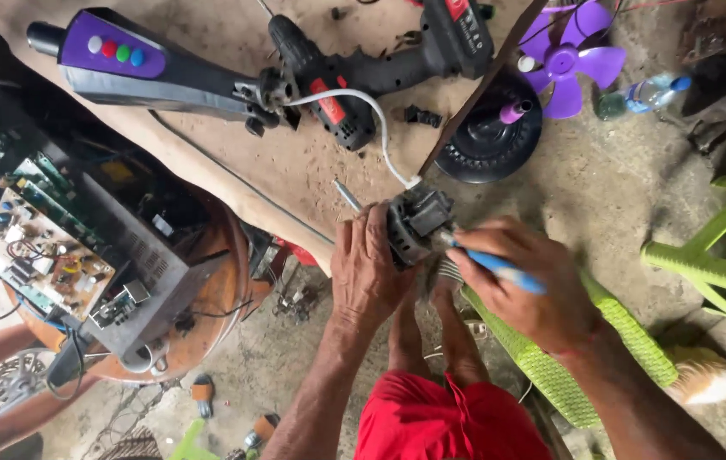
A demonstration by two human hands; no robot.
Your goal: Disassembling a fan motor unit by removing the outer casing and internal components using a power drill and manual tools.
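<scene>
Nearest the camera, red shorts cover the person's lap, with two bare forearms reaching forward from either side. The left hand is closed around the side of a small dark fan motor, fingers curled over its near edge and the back of the hand facing up. The right hand comes in from the right, knuckles up, and is closed on a blue-handled screwdriver whose tip meets the motor's right side. The motor sits between the two hands, just off the edge of the surface, a dusty brown board with a rough, gritty top. A green woven plastic chair lies just under the right forearm.

A white cable runs from the motor's top up across the surface to the neck of a grey and purple fan stand with coloured round buttons. Beside it lies a black cordless drill with red trim. To the right, on the concrete floor, stands a round black fan base, and past it a purple fan blade with glossy plastic vanes. To the left sits an open metal case with bare circuit boards.
</scene>
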